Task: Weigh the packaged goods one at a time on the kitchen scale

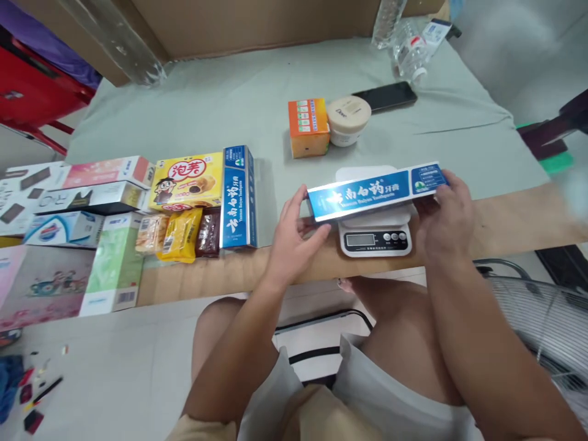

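Note:
A long blue toothpaste box (pixel 362 195) spans the space between my two hands, over a white kitchen scale (pixel 342 245). My left hand (pixel 296 236) grips its left end, thumb below and fingers behind. At the other end, my right hand (pixel 445 214) is closed around the box, tilting that side slightly higher. The box hides most of the scale's platform; whether it touches the platform I cannot tell. The scale's small display and buttons face me. To the left stands a second blue toothpaste box (pixel 239 202), beside a yellow snack box (pixel 188 180).
Small wrapped snacks (pixel 181 236) and several cartons (pixel 113 263) crowd the table's left side. Farther back are an orange box (pixel 309 128), a cream jar (pixel 349 119), a black phone (pixel 388 97) and a plastic bottle (pixel 411 58). A fan (pixel 542 318) stands at the lower right.

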Available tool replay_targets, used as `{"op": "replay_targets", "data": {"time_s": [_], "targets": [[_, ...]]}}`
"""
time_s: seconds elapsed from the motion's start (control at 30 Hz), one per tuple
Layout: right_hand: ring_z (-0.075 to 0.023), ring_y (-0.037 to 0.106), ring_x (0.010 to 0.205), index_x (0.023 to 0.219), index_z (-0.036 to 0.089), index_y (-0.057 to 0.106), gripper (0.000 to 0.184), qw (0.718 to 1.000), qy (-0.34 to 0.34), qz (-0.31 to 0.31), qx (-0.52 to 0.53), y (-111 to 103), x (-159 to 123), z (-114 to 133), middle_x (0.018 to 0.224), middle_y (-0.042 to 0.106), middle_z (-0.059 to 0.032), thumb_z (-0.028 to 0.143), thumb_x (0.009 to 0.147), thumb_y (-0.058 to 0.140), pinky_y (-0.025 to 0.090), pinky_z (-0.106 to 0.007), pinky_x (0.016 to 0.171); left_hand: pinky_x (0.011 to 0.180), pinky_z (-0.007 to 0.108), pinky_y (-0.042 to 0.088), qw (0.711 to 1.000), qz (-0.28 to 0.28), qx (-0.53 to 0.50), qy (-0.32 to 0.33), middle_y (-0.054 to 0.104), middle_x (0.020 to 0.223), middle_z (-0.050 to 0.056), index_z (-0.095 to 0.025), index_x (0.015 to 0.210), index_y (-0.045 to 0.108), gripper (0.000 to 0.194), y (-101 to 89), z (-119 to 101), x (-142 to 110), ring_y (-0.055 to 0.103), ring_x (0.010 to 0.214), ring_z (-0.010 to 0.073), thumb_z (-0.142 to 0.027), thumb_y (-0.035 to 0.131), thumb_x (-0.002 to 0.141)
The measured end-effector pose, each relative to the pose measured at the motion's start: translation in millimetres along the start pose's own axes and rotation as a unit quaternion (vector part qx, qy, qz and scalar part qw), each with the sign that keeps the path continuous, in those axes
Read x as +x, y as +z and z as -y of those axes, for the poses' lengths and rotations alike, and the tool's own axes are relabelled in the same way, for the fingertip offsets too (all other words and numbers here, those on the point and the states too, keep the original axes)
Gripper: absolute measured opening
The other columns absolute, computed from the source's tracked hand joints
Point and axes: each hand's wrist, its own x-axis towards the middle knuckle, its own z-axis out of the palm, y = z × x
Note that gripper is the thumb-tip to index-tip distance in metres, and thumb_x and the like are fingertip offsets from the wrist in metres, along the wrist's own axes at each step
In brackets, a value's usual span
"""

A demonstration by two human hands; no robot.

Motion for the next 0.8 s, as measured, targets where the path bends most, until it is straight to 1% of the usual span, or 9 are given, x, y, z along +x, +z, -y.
{"op": "replay_targets", "data": {"time_s": [0.1, 0.2, 0.3, 0.37, 0.4, 0.47, 0.6, 0.7, 0.8], "targets": [[-0.0291, 0.067, 0.122, 0.124, 0.033, 0.054, 0.045, 0.998, -0.008, 0.014, 0.055, 26.3, -0.6, 35.5, 0.124, 0.064, -0.0061, 0.034, 0.080, 0.061, 0.055, -0.059, 0.110, 0.092, 0.033, 0.064, 0.997, -0.029, 0.017, 0.074, 0.052, 0.145, 0.011, -0.027, 0.139, 0.053, 0.066, -13.9, -11.3, -17.0, 0.070, 0.105, 0.0185, -0.043, 0.081, 0.081], [-0.0268, 0.065, 0.129, 0.129, 0.037, 0.049, 0.060, 0.990, -0.052, 0.051, 0.119, 65.1, -11.5, 76.0, 0.131, 0.061, -0.0029, 0.028, 0.072, 0.061, 0.059, -0.052, 0.106, 0.092, 0.034, 0.062, 0.966, -0.139, 0.067, 0.206, 0.055, 0.124, 0.007, -0.027, 0.123, 0.053, 0.058, -23.2, -22.8, -33.6, 0.065, 0.112, 0.0214, -0.058, 0.080, 0.082], [-0.0281, 0.066, 0.127, 0.142, 0.036, 0.045, 0.070, 0.966, -0.049, 0.200, 0.154, 107.0, -47.0, 100.9, 0.141, 0.061, -0.0043, 0.038, 0.076, 0.068, 0.061, -0.050, 0.106, 0.094, 0.038, 0.059, 0.914, -0.257, 0.110, 0.293, 0.052, 0.113, 0.004, -0.029, 0.117, 0.048, 0.053, -24.3, -24.2, -44.8, 0.063, 0.108, 0.0206, -0.058, 0.078, 0.085], [-0.0283, 0.068, 0.124, 0.160, 0.040, 0.021, 0.102, 0.946, -0.028, 0.292, 0.139, 128.2, -76.0, 102.6, 0.149, 0.059, -0.0037, 0.040, 0.074, 0.077, 0.061, -0.049, 0.106, 0.094, 0.040, 0.057, 0.895, -0.308, 0.133, 0.293, 0.049, 0.113, 0.004, -0.029, 0.117, 0.045, 0.051, -25.7, -19.1, -49.9, 0.062, 0.106, 0.0204, -0.051, 0.078, 0.085], [-0.0295, 0.068, 0.126, 0.164, 0.043, 0.012, 0.109, 0.938, -0.010, 0.325, 0.117, 136.1, -88.0, 99.7, 0.153, 0.057, -0.0032, 0.045, 0.077, 0.077, 0.062, -0.050, 0.105, 0.094, 0.040, 0.057, 0.891, -0.324, 0.150, 0.280, 0.049, 0.114, 0.004, -0.028, 0.118, 0.044, 0.052, -28.0, -15.8, -52.3, 0.062, 0.107, 0.0209, -0.048, 0.078, 0.084], [-0.0326, 0.065, 0.131, 0.167, 0.045, 0.008, 0.115, 0.931, 0.020, 0.355, 0.077, 147.4, -102.6, 89.7, 0.158, 0.054, -0.0021, 0.055, 0.077, 0.077, 0.063, -0.051, 0.103, 0.096, 0.043, 0.057, 0.888, -0.325, 0.206, 0.251, 0.050, 0.116, 0.006, -0.027, 0.119, 0.043, 0.054, -37.2, -11.0, -57.4, 0.062, 0.113, 0.0244, -0.047, 0.078, 0.083], [-0.0337, 0.062, 0.138, 0.168, 0.040, 0.020, 0.106, 0.928, 0.083, 0.359, 0.060, 163.2, -102.9, 66.1, 0.159, 0.056, 0.0000, 0.051, 0.077, 0.073, 0.063, -0.052, 0.103, 0.114, 0.056, 0.047, 0.884, -0.238, 0.339, 0.218, 0.057, 0.125, 0.012, -0.024, 0.118, 0.055, 0.044, -68.6, -13.6, -67.2, 0.054, 0.136, 0.0364, -0.053, 0.068, 0.088], [-0.0315, 0.061, 0.139, 0.169, 0.036, 0.024, 0.101, 0.922, 0.122, 0.362, 0.058, 173.5, -99.0, 49.8, 0.161, 0.055, 0.0005, 0.048, 0.080, 0.069, 0.063, -0.051, 0.104, 0.121, 0.058, 0.041, 0.883, -0.221, 0.371, 0.181, 0.059, 0.133, 0.015, -0.022, 0.125, 0.061, 0.039, -90.6, -17.1, -68.5, 0.050, 0.144, 0.0379, -0.047, 0.057, 0.095], [-0.0298, 0.055, 0.147, 0.170, 0.036, 0.021, 0.098, 0.919, 0.117, 0.375, 0.031, 181.8, -95.8, 35.4, 0.167, 0.048, 0.0019, 0.047, 0.083, 0.066, 0.058, -0.052, 0.112, 0.125, 0.059, 0.039, 0.890, -0.208, 0.383, 0.136, 0.060, 0.143, 0.016, -0.020, 0.131, 0.063, 0.042, -102.7, -13.0, -65.3, 0.047, 0.149, 0.0381, -0.043, 0.057, 0.096]]}}
